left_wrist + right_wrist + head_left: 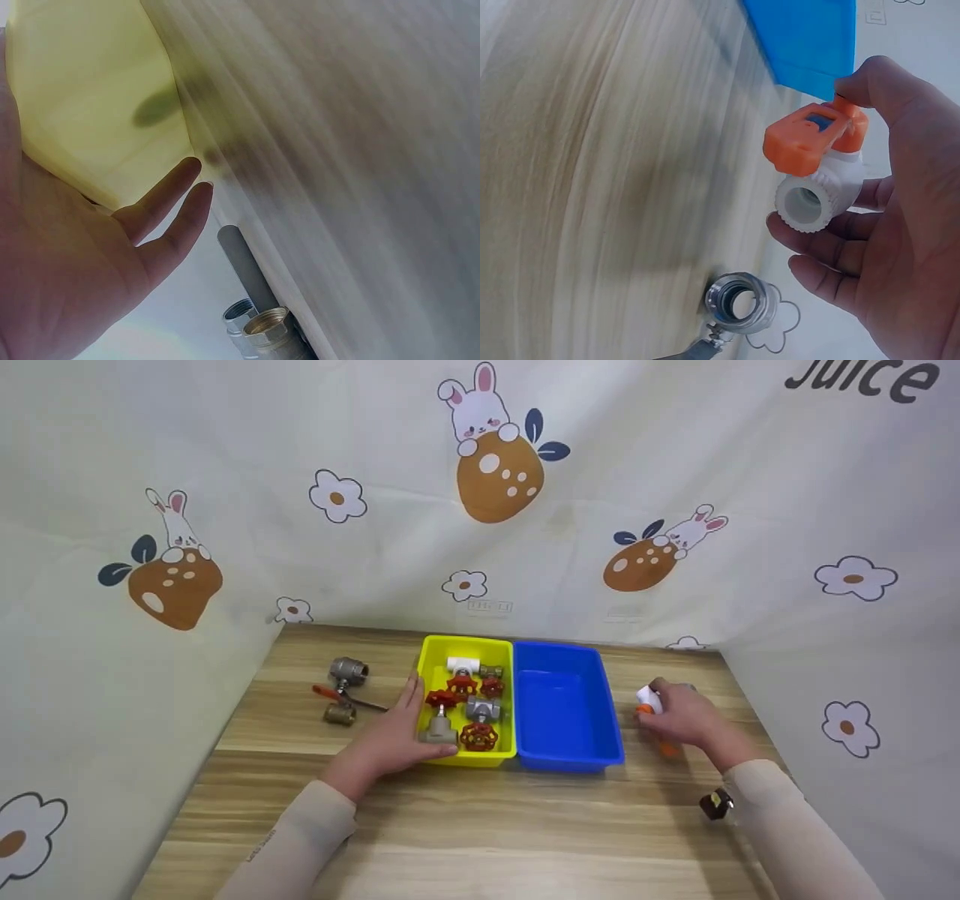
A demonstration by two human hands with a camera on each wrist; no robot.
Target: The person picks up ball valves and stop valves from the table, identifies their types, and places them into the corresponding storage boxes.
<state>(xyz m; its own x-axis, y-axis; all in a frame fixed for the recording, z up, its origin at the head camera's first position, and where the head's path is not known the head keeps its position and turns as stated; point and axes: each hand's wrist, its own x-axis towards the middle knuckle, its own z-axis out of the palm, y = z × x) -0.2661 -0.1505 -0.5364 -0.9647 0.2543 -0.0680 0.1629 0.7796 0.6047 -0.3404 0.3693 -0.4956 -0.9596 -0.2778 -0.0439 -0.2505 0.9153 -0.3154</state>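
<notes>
My right hand (pixel 686 718) grips a white plastic ball valve (pixel 825 191) with an orange handle (pixel 799 142), to the right of the blue bin (pixel 559 697). The thumb presses the orange part, while fingers support the white body. My left hand (pixel 394 735) rests against the left wall of the yellow bin (pixel 465 645), its fingers straight. Inside that bin lie several valves with red handwheels, among them a grey valve (pixel 439 731) by the left thumb and a white-bodied one (pixel 463 665). A metal ball valve (pixel 739 304) stands beside the right hand, partly hidden in the head view.
Left of the yellow bin sit metal ball valves: a larger grey one (pixel 347 670) and a smaller brass one (pixel 340 714), with a red lever (pixel 325 691) and a dark lever. The two bins stand side by side on a wooden table (pixel 487 825). A printed curtain (pixel 397 547) surrounds the table.
</notes>
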